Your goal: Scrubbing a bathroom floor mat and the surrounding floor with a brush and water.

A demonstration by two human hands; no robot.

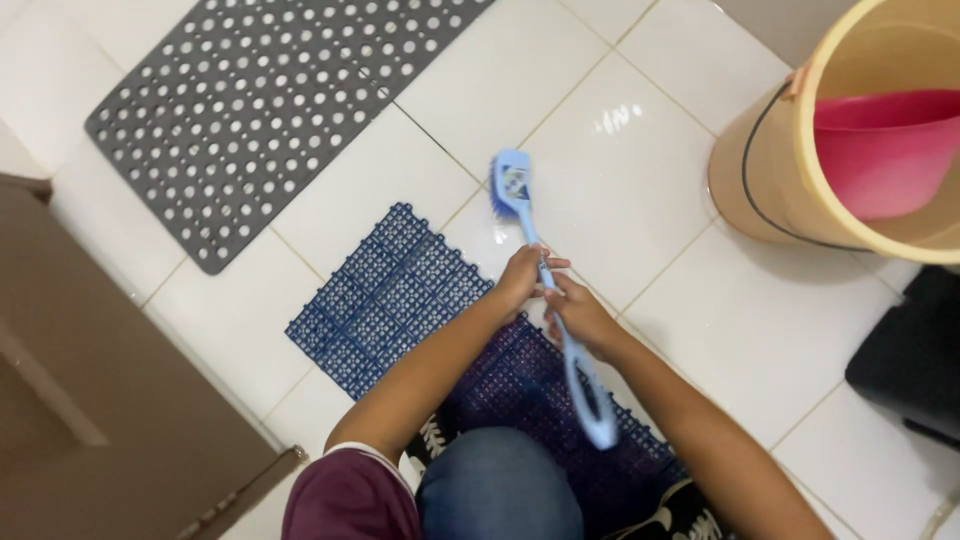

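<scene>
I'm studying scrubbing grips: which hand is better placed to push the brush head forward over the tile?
Probably the left hand: it grips the blue brush handle nearer the bristles. The right hand holds farther back, mid-handle.

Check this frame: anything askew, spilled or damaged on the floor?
Nothing spilled or broken. Only oddities: the grey perforated mat and the blue grid mat both lie skewed to the tile lines. Left hand and right hand grip the blue brush, bristles on the white tile. Bucket stands upright.
</scene>
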